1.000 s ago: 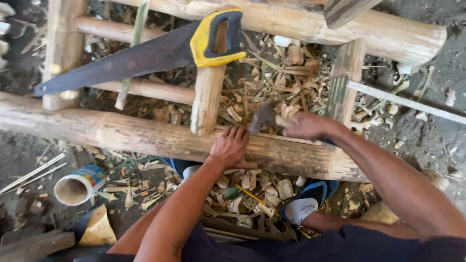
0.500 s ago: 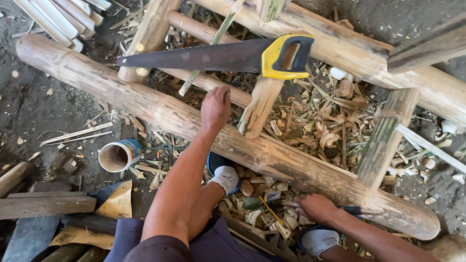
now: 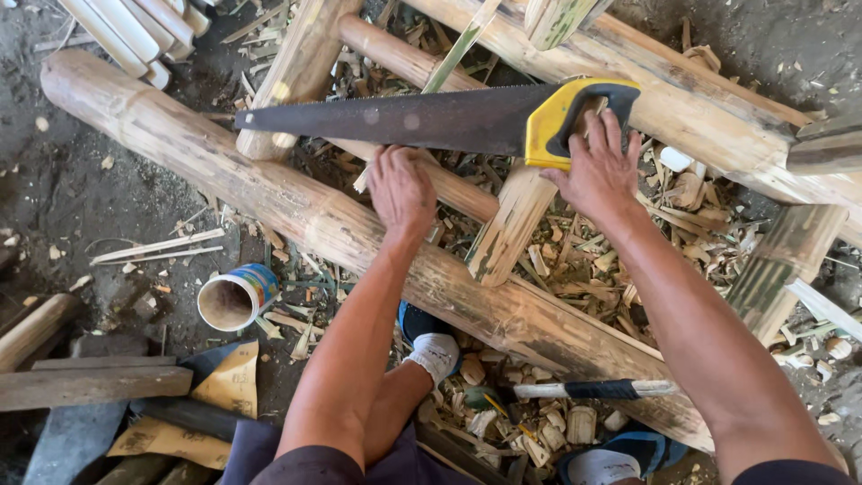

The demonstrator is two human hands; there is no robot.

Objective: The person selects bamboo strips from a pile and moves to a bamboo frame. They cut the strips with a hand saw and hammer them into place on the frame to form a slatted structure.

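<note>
Bamboo frame [image 3: 296,216]: thick poles joined by shorter cross-pieces, lying on the dirt floor [image 3: 54,189]; the longest pole runs from upper left to lower right across the view.

Hand saw [image 3: 422,119]: dark blade with a yellow and black handle, lying flat across the upper cross-pieces of the frame, blade tip pointing left.

Right hand [image 3: 600,171]: on the saw handle, fingers curled into and around the grip, clamped on it.

Left hand [image 3: 401,187]: palm down, fingers together, pressed on a cross-piece just below the saw blade; it grips nothing.

Hammer [image 3: 584,390]: black and pale shaft lying among the shavings below the long pole, near the person's feet; its head cannot be made out.

Cylindrical container [image 3: 235,298]: open-mouthed, blue-banded, lying on its side on the floor left of the person's left arm.

Split bamboo strips [image 3: 126,31]: pale bundle at upper left, well apart from both hands.

Wood shavings and offcuts [image 3: 628,242]: scattered thickly inside the frame and around the feet.
</note>
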